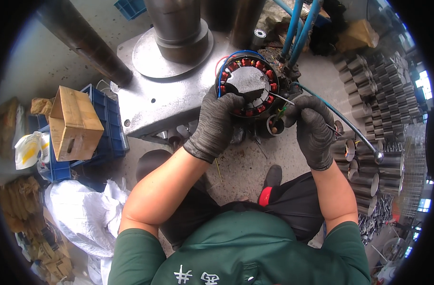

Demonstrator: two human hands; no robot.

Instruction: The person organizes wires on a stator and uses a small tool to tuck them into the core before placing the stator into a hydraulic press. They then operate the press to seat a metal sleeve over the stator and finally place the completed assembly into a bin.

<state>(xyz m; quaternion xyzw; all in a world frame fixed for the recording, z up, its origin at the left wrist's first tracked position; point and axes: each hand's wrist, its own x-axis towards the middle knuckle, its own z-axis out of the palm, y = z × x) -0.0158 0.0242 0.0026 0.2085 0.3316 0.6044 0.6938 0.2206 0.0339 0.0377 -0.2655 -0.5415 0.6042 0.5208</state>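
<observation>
My left hand (211,118), in a dark grey knitted glove, is closed on the near left rim of a round motor stator (272,76). The stator has a black outer ring with reddish copper coils around its inside. A blue lead wire (248,51) curves over its upper left edge. In my gloved right hand (314,126) a thin metal rod (284,99) is pinched between the fingers. The rod's tip reaches the stator's right inner edge, at the coils. Its other end shows beyond my palm.
Beyond the stator stands a metal press bed (155,95) with a thick round ram (176,28). Blue crates (107,118) hold a cardboard box (77,126) on the left, near a white sack (81,213). Stacked metal cylinders (362,90) and a ball-ended lever (359,133) are on the right.
</observation>
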